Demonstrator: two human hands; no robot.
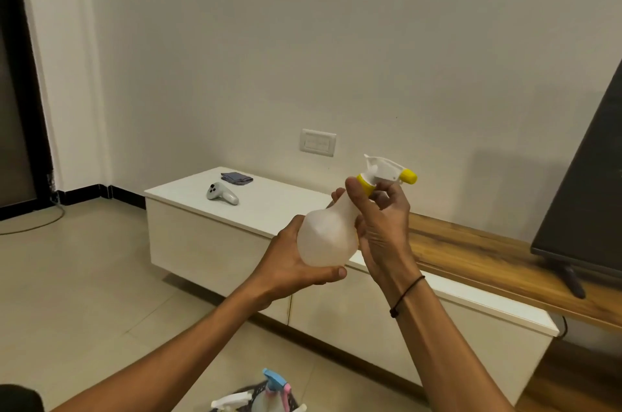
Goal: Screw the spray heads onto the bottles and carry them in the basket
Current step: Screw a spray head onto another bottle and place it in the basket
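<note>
My left hand (296, 263) grips the round bottom of the translucent bottle (328, 236), held in the air at center. My right hand (380, 219) pinches its yellow collar under the spray head (387, 172). At 6 o'clock the basket (250, 391) is cut off; it holds a blue-pink sprayer (274, 381).

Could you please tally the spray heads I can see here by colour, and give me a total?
Yellow-and-white plastic spray head, on the translucent white bottle held by the left hand and right hand: 1
Blue-and-pink spray head, at the bottom edge: 1
Plain white spray head, at the bottom edge: 1
Total: 3
</note>
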